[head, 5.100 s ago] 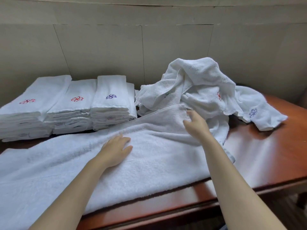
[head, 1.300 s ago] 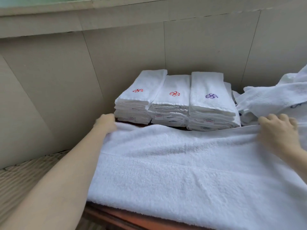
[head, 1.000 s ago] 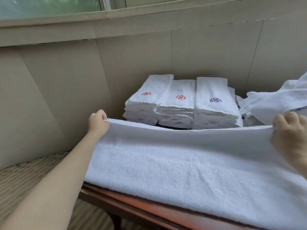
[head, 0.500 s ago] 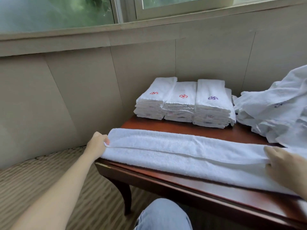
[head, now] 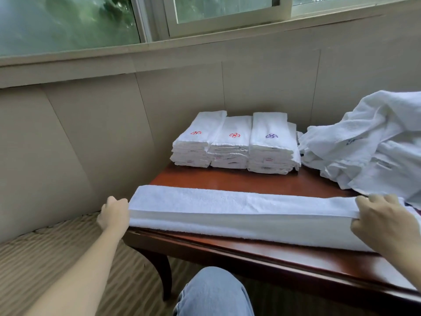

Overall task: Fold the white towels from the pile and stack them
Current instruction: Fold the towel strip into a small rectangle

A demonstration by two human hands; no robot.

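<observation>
A view from the person's head, looking down over a dark red wooden table (head: 227, 179) that stands against a beige panelled wall (head: 114, 115) under a window (head: 68, 19).

Along the near edge of the table lies a white towel (head: 239, 208), folded lengthwise into a long narrow band that runs from the table's left corner across to the right. The left hand (head: 114, 215) is at the towel's left end, just past the table corner, with its fingers curled in on the folded edge and gripping it. The right hand (head: 385, 222) is at the towel's right end: its fingers are bent over the top of the fold and the thumb sits lower on the front, so the upper layers are pinched between them.

At the back of the table, close to the wall, three stacks (head: 234, 142) of folded white towels stand side by side, touching (the two on the left show a red embroidered flower on top, the right one a purple flower). Just beside them, to the right, is a loose pile (head: 376, 147) of crumpled white towels, its lower edge reaching down near the right hand.

Below the table edge a knee (head: 214, 293) in blue jeans shows, above a striped beige carpet (head: 34, 247).
</observation>
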